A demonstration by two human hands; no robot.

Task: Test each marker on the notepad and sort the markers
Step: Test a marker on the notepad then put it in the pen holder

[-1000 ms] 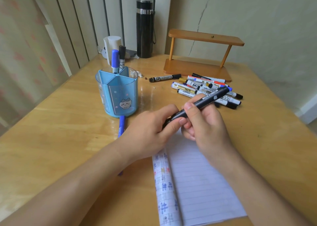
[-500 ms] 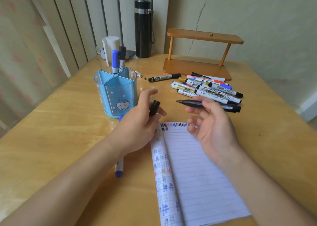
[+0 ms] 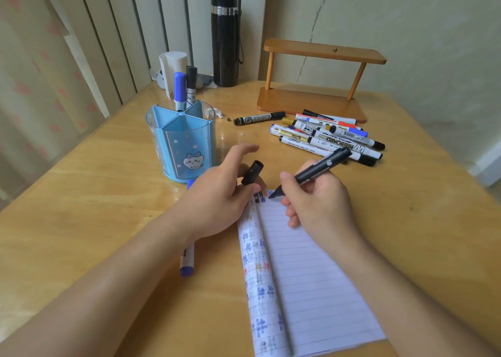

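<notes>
Head view: the right thumb and fingers (image 3: 288, 180) curl round a black marker (image 3: 317, 170) and pinch it low on the barrel. Its bare tip points down and left and meets the top edge of the notepad (image 3: 311, 275), just below frame centre. The right hand (image 3: 318, 203) rests on the lined page.

Just left of it, the left hand (image 3: 217, 194) pinches the cap (image 3: 252, 172) between thumb and middle finger, open end up. The index finger is lifted and stretched above it. That hand lies at the notepad's left margin, beside a column of small colour scribbles.

A blue-capped marker (image 3: 187, 261) lies on the table (image 3: 81, 194), partly under the left forearm. Its far end reaches the blue pen cup (image 3: 181, 139) at centre left. A blue marker (image 3: 179, 90) and a dark-capped marker (image 3: 191, 84) stand upright in the cup's back compartments.

Right of centre lies a heap of markers (image 3: 330, 137), just beyond the held marker's end. A lone marker (image 3: 259, 118) lies apart to the heap's left. Behind them stands a wooden shelf (image 3: 322, 85). A black flask (image 3: 225, 39) and a white roll (image 3: 173, 63) stand at the upper centre.
</notes>
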